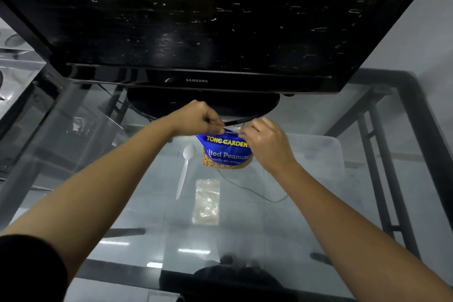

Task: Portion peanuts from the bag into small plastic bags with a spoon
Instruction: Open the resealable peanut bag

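Note:
A blue peanut bag with yellow lettering is held upright just above the glass table. My left hand pinches its top edge from the left. My right hand pinches the same top edge from the right and covers the bag's right side. A white plastic spoon lies flat on the glass to the left of the bag, bowl pointing away from me. A small clear plastic bag lies flat on the glass nearer to me, below the peanut bag.
A large black TV on a round base stands at the back of the glass table. A thin cable shows through the glass at the right. A clear box sits at the right.

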A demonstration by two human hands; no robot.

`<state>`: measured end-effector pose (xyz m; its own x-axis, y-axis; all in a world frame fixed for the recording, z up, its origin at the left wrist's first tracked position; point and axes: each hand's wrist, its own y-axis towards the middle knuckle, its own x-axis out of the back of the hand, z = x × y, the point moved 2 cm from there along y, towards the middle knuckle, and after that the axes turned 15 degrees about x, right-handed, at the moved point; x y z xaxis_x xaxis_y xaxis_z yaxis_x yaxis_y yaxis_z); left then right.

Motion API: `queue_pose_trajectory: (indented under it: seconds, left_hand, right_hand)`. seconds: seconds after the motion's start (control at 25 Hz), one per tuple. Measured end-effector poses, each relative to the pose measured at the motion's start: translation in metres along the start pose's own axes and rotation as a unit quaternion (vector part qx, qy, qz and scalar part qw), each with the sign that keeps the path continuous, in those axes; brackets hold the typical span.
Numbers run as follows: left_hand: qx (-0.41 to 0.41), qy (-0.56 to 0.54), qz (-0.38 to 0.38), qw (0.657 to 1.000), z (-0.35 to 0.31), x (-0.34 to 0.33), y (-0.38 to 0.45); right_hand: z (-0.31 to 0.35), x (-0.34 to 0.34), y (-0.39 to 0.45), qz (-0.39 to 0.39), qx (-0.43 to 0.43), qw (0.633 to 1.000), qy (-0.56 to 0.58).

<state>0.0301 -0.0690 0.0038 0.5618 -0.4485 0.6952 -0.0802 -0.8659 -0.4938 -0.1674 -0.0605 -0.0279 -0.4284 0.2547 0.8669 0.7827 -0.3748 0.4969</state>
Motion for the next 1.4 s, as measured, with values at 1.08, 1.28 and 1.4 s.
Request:
queue_pose_trajectory:
  seconds: [1.08, 1.28, 1.4]
  left_hand:
    - [-0.099, 0.235, -0.079, 0.964, -0.039, -0.007, 0.013]
    - [-0.101, 0.275, -0.168, 0.941, -0.039, 0.009, 0.024]
    - [-0.166, 0.283, -0.211, 0.921, -0.038, 0.009, 0.023]
  right_hand:
    - [0.000, 0.015, 0.006, 0.013, -0.106, 0.994, -0.016]
    - [0.019, 0.029, 0.000, 0.028, -0.145, 0.987, 0.056]
    - [0.026, 0.034, -0.007, 0.069, -0.117, 0.979, 0.149]
